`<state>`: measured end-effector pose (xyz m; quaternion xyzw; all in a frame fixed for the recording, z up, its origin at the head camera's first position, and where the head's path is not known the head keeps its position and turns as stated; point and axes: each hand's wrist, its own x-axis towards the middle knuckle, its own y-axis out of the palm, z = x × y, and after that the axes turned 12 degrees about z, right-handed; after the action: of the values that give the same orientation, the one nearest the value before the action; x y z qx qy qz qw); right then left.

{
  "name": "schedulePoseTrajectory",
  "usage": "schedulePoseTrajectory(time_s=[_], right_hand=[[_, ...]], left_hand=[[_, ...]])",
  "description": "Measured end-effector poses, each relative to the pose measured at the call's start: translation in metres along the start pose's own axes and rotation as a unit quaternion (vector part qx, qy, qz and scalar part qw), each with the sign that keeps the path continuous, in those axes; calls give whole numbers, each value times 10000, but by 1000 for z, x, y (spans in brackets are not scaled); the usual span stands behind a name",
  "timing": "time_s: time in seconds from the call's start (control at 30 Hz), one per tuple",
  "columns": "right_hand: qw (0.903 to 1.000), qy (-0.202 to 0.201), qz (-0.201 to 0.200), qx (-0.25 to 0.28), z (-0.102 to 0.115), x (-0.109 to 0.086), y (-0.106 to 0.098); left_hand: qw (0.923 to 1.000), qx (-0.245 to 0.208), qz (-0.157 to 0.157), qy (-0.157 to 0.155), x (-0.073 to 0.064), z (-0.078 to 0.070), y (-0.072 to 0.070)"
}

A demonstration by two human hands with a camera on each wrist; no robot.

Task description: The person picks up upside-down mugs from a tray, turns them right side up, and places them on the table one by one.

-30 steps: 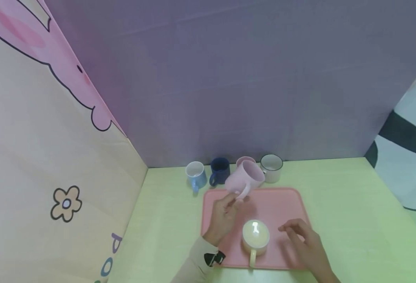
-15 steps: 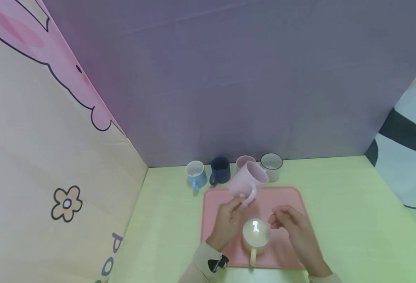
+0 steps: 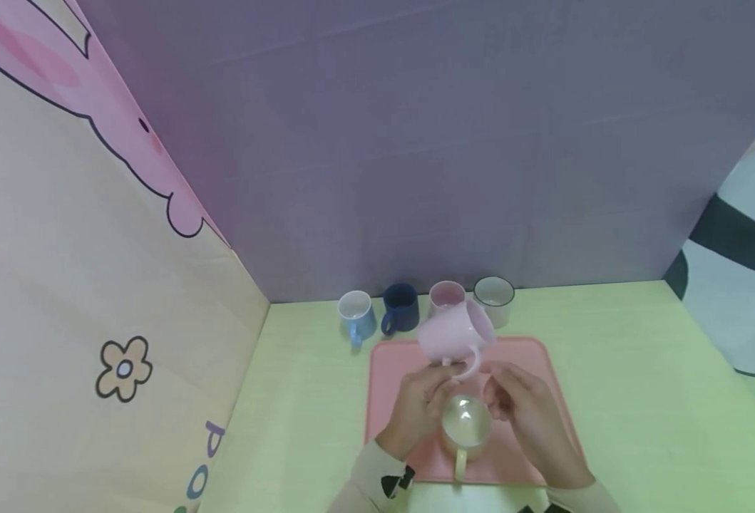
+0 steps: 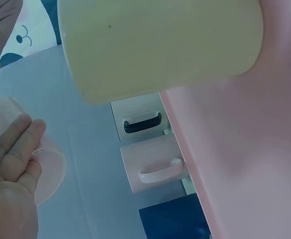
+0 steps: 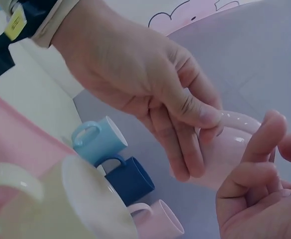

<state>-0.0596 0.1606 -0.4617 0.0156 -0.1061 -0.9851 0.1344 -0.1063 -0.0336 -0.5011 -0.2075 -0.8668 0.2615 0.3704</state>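
My left hand point(image 3: 418, 406) pinches the handle of a pale pink mug point(image 3: 450, 333), held tilted above the tray with its mouth toward the right. In the right wrist view, the left thumb and fingers point(image 5: 177, 114) are at that mug's handle and side. Close by on the right is my right hand point(image 3: 527, 413), its fingers loosely bent; whether they touch the mug cannot be told. Below and between both hands, a pale yellow mug point(image 3: 465, 424) stands on the pink tray point(image 3: 386, 360), handle toward me. It fills the top of the left wrist view.
Along the back of the table stand a light blue mug point(image 3: 359, 320), a dark blue mug point(image 3: 401, 310), a pink mug point(image 3: 446, 293) and a white mug point(image 3: 495, 303) with a dark rim. A grey-purple backdrop point(image 3: 415, 142) rises behind them.
The pale pink mug has shifted slightly right and tipped further onto its side in my left hand. My right hand has moved left and up, close to it.
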Motion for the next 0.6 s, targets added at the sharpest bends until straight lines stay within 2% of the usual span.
schedulePoseTrajectory(time_s=[0.13,0.27,0.4,0.5,0.6], right_hand=[[9988,25,161,468,0,3,-1],[9956,48,382,858,-2,4,-4],[9877,173,721,1374,-3,5,-6],[9730,193,1146,1994,-4,6,-7],[9462,133,1667,2770,-6,7,-8]], left_hand=[[9994,343,62,-60,-1,0,0],[9978,575,192,-272,-2,-3,-2],[9950,885,338,-302,-3,-5,-3],[9918,1176,431,-239,-3,-6,-2],[9881,1435,527,-182,-3,-7,-2]])
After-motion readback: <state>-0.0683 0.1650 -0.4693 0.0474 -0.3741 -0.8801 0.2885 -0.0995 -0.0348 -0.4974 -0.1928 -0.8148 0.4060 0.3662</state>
